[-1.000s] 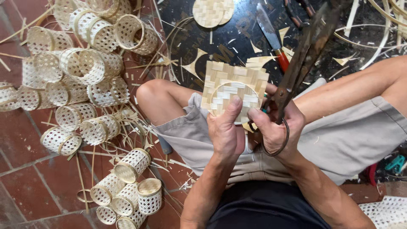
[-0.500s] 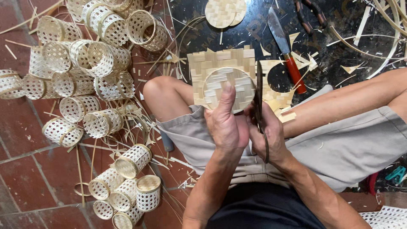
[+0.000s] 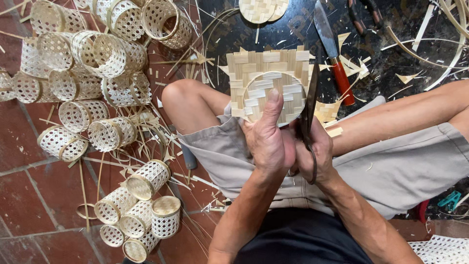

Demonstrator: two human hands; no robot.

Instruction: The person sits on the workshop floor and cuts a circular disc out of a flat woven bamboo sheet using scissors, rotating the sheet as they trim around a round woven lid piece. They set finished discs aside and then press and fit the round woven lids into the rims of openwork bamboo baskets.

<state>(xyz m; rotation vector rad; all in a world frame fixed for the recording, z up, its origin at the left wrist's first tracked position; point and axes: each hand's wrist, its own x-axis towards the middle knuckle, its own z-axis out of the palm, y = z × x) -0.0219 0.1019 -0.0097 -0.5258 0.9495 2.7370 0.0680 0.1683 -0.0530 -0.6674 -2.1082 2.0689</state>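
Left hand: the left hand (image 3: 266, 139) is clamped on the pale square woven bamboo mat (image 3: 266, 73), thumb pressed up across the thin round bamboo hoop (image 3: 273, 98) that lies on the mat's face.
Right hand: the right hand (image 3: 312, 154) is closed round the handles of the dark metal shears (image 3: 309, 110); the blades point up along the mat's right edge, touching or just beside the hoop.
Mat position: held above the lap, between the two knees, over the edge of the dark floor patch (image 3: 391, 54).
Packages, labels: no printed labels or signs legible; the only containers are pale open-weave cylindrical bamboo baskets (image 3: 97, 73), heaped on the red tile floor (image 3: 29, 195) to the upper left, with a smaller cluster at lower left, one of them capped.
Other pieces: round woven bamboo discs (image 3: 261, 9) at the top edge; a red-handled knife (image 3: 334, 54) lies just right of the mat on the dark patch; long curved bamboo strips (image 3: 439, 44) at upper right.
Edges: mat corners still square outside the hoop; offcuts scattered around the knife.
Open room: bare tile at far lower left; lap covered by grey shorts (image 3: 400, 166).
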